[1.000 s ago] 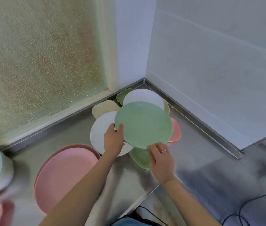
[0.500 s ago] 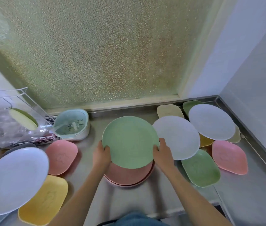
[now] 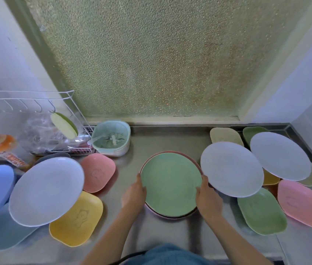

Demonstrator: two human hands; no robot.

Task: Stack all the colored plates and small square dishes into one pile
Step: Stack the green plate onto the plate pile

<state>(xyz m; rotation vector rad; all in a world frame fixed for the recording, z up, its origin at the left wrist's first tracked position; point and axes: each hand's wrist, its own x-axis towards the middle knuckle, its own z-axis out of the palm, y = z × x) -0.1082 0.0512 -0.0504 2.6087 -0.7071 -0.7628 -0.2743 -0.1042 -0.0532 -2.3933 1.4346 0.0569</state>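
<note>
Holding the green plate (image 3: 171, 183) by its rim, both hands sit nearest the camera: the left hand (image 3: 134, 194) at its 9 o'clock edge, the right hand (image 3: 207, 198) at its 3 o'clock edge, fingers curled against the rim on each side. The plate lies flat on a pink plate (image 3: 172, 217) whose edge peeks out all round, so the pile has begun at the middle of the steel counter (image 3: 170, 138); whether the green plate has fully settled I cannot tell.

Just beyond the right hand, at about 2 o'clock from the pile, a white plate (image 3: 231, 169) lies with its near edge almost touching the right thumb. That makes it the likely next pick, and the right hand is plainly the nearer one. Being round, it has no long axis to line up. Under and behind it lie a green dish (image 3: 262, 211), a pink dish (image 3: 300, 202) and another white plate (image 3: 280, 155).

At 9 o'clock, well apart from the left hand, sit a pink square dish (image 3: 98, 172), a yellow dish (image 3: 77, 219) and a large white plate (image 3: 46, 190) resting tilted on other dishes.

Farthest back stands a strainer basket (image 3: 111, 138).
</note>
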